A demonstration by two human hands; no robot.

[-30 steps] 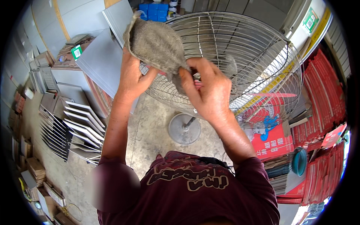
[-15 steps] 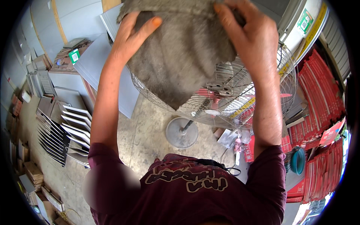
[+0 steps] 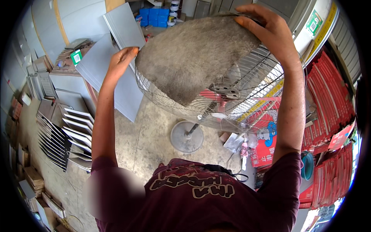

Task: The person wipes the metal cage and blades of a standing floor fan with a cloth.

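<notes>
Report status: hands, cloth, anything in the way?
Left hand pinching grey-brown cloth at left edge; right hand, upper right corner. Cloth spread, hiding part of wire fan guard. Nothing lying on it.

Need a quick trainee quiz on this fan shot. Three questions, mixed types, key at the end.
1. True or false: the cloth covers the entire wire cage of the fan.

2. Multiple choice: the fan's base is (a) square, (b) round, (c) three-legged.

3. Fill in: the left hand sits ____ in the picture than the right hand.

Key: 1 false, the cage shows bare toward the right; 2 b; 3 lower.
</notes>
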